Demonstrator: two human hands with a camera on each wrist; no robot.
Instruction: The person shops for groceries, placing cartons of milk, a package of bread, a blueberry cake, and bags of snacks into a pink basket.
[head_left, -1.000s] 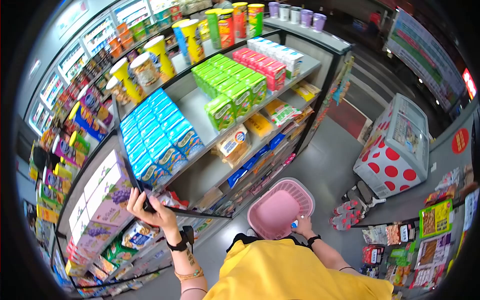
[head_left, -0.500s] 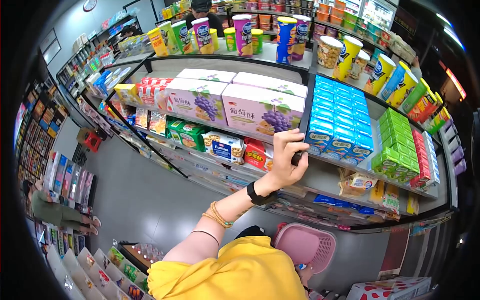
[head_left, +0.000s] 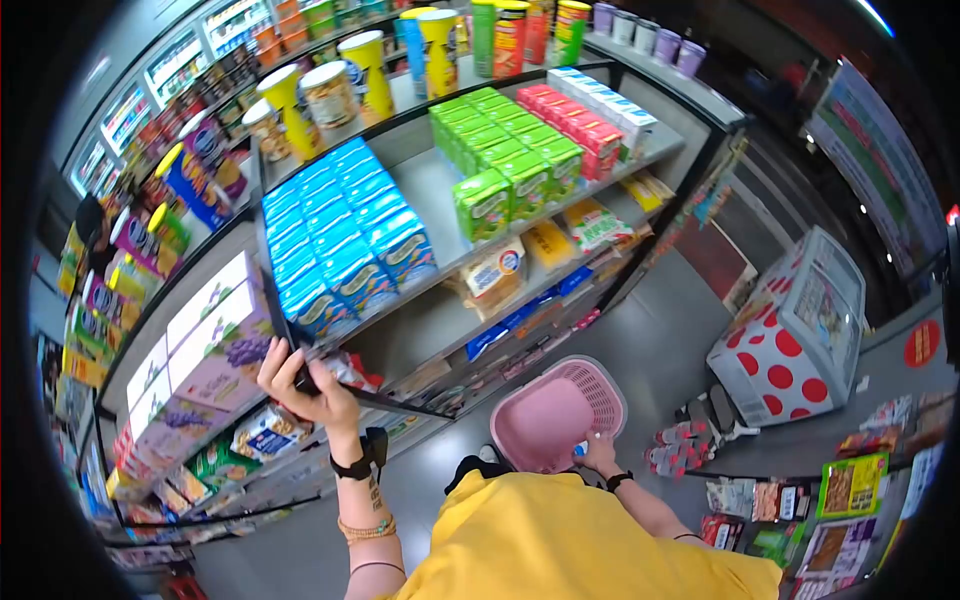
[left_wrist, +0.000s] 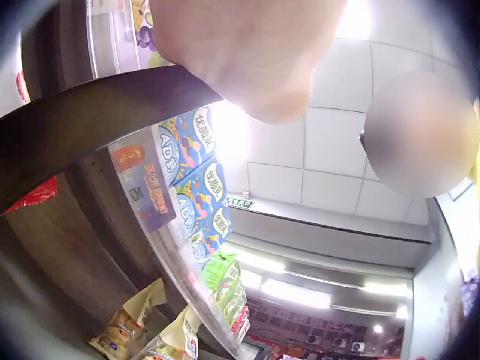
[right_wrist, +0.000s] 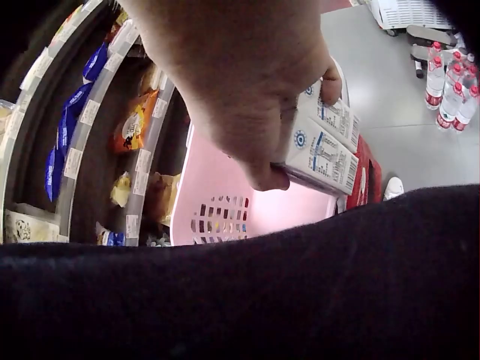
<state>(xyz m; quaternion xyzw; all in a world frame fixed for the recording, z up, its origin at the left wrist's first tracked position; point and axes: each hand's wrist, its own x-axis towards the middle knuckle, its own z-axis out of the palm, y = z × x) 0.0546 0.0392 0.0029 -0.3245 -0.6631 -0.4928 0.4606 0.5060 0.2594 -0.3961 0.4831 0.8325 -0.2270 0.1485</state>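
Note:
My left hand [head_left: 312, 392] grips the dark upright post at the shelf's front, between the purple gift boxes [head_left: 222, 335] and the blue drink cartons [head_left: 345, 235]. In the left wrist view, that hand [left_wrist: 251, 52] is at the black frame [left_wrist: 112, 105], its fingertips out of sight. My right hand [head_left: 600, 455] is over the rim of the pink basket [head_left: 535, 415]. Seen from the right wrist, this hand [right_wrist: 240, 90] pinches white cartons [right_wrist: 319, 146] between thumb and fingers, with something red [right_wrist: 364, 172] beside them.
Green cartons [head_left: 520, 175] and red cartons [head_left: 580, 130] line the upper shelf. Bagged snacks [head_left: 490, 275] lie on the shelf below. Red-capped bottles [head_left: 675, 450] stand on the floor near a dotted freezer [head_left: 785, 335]. Packaged goods [head_left: 850, 485] hang at the right.
The head view has swung from the purple boxes back toward the freezer and basket. My left hand still grips the post, and my right hand remains at the basket.

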